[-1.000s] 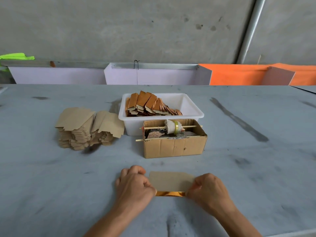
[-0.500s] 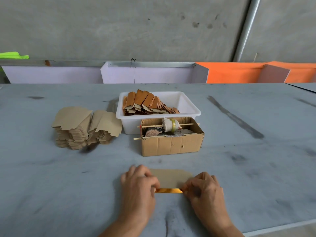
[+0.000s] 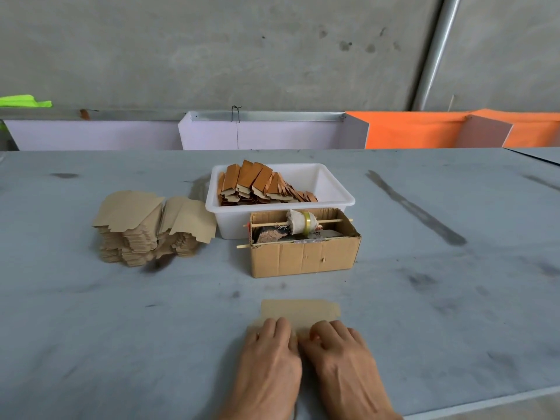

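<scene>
Hands moved in from the strip's ends - left hand (image 3: pixel 269 359) and right hand (image 3: pixel 339 359) now side by side | fingers flat, gripping nothing, pressing the card (image 3: pixel 300 312) under their fingertips onto the table (image 3: pixel 121 328) - likely bedding the gold strip, hidden beneath | no readable writing

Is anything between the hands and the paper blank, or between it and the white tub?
Nothing separates them: the left hand and right hand press the near edge of the blank. The box stands between blank and tub.
</scene>
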`<state>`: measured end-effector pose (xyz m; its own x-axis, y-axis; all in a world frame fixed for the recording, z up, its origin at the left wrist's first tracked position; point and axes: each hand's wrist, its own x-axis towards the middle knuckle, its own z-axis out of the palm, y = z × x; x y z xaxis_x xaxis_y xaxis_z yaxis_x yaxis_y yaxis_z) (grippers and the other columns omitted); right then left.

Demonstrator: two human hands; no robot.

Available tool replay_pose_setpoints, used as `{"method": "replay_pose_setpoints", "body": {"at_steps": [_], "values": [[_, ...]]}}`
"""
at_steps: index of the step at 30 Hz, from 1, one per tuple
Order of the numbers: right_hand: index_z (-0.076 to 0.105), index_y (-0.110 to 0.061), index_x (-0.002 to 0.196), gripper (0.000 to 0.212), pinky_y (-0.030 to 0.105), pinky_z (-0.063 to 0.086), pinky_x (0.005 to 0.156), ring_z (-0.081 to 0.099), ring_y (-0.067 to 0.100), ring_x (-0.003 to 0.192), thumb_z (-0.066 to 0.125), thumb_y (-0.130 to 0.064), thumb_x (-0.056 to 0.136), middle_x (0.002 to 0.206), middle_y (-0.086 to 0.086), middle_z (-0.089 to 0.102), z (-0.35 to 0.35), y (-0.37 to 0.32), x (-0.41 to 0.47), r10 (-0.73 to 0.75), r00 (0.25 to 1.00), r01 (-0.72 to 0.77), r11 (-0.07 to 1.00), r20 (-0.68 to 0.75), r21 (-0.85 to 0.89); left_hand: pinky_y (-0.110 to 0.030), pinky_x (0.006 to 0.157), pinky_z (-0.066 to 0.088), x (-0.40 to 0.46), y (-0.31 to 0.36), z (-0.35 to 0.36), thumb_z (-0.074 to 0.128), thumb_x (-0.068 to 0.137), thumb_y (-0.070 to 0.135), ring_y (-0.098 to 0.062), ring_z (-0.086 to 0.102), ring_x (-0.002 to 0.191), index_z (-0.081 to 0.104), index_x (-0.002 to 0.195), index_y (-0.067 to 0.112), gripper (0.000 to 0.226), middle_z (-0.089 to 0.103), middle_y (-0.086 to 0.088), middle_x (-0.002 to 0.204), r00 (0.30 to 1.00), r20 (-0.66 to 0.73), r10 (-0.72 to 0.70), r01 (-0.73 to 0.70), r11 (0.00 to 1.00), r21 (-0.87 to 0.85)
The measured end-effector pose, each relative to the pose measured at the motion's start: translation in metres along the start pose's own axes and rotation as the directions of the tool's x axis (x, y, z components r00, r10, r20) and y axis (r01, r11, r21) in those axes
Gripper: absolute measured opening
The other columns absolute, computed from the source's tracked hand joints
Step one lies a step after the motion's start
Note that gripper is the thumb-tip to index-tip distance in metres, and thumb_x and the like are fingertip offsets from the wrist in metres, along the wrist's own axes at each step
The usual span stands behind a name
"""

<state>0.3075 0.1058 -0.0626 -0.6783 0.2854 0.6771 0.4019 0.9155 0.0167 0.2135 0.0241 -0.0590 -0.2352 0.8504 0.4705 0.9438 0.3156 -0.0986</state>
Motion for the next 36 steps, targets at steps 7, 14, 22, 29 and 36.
{"method": "replay_pose_setpoints", "body": {"at_steps": [7, 14, 22, 29, 36], "values": [[0.066, -0.02, 0.049, 0.009, 0.014, 0.039, 0.041, 0.056, 0.016, 0.052, 0.063, -0.015, 0.042, 0.06, -0.005, 0.061, -0.012, 0.009, -0.009, 0.158, 0.983, -0.16, 0.987, 0.098, 0.01, -0.018, 0.04, 0.042, -0.012, -0.026, -0.009, 0.036, 0.068, 0.015, -0.012, 0.058, 0.056, 0.075, 0.065, 0.017, 0.039, 0.059, 0.005, 0.063, 0.996, 0.074, 0.042, -0.036, 0.996, -0.085], [0.061, -0.013, 0.046, 0.02, 0.017, 0.036, 0.035, 0.057, 0.022, 0.047, 0.071, 0.001, 0.037, 0.058, -0.002, 0.059, -0.008, 0.007, -0.008, 0.227, 0.962, -0.228, 0.974, 0.155, -0.01, -0.028, 0.078, 0.041, 0.014, -0.038, -0.011, 0.042, 0.09, 0.012, -0.015, 0.053, 0.102, 0.055, 0.1, 0.024, 0.02, 0.047, 0.005, 0.11, 0.936, 0.23, -0.265, 0.305, 0.939, -0.16], [0.066, -0.012, 0.074, 0.01, 0.032, 0.043, 0.054, 0.057, 0.025, 0.067, 0.061, -0.003, 0.075, 0.084, 0.001, 0.058, -0.009, 0.017, 0.012, 0.396, 0.836, -0.45, 0.891, 0.379, 0.064, -0.031, 0.088, 0.041, 0.062, -0.054, 0.011, 0.062, 0.087, 0.028, -0.023, 0.05, 0.11, 0.058, 0.112, 0.015, 0.028, 0.052, -0.003, 0.116, 0.854, 0.463, -0.237, 0.386, 0.886, -0.258], [0.063, -0.024, 0.119, 0.031, 0.025, 0.042, 0.083, 0.044, 0.017, 0.108, 0.052, -0.018, 0.09, 0.119, -0.007, 0.056, 0.015, 0.043, 0.048, 0.256, 0.856, -0.359, 0.92, 0.45, 0.159, -0.025, 0.071, 0.042, 0.066, -0.061, 0.008, 0.073, 0.076, 0.022, -0.019, 0.058, 0.091, 0.058, 0.082, 0.023, 0.017, 0.057, 0.004, 0.088, 0.815, 0.513, -0.27, 0.494, 0.786, -0.371], [0.068, -0.028, 0.113, 0.026, 0.021, 0.04, 0.082, 0.046, 0.016, 0.104, 0.053, -0.019, 0.094, 0.117, -0.004, 0.062, 0.03, 0.058, 0.064, 0.073, 0.855, -0.198, 0.961, 0.514, 0.193, -0.022, 0.059, 0.041, 0.062, -0.07, 0.011, 0.079, 0.068, 0.014, -0.009, 0.051, 0.062, 0.06, 0.069, 0.025, 0.022, 0.055, 0.012, 0.064, 0.846, 0.475, -0.24, 0.49, 0.702, -0.516]]}}
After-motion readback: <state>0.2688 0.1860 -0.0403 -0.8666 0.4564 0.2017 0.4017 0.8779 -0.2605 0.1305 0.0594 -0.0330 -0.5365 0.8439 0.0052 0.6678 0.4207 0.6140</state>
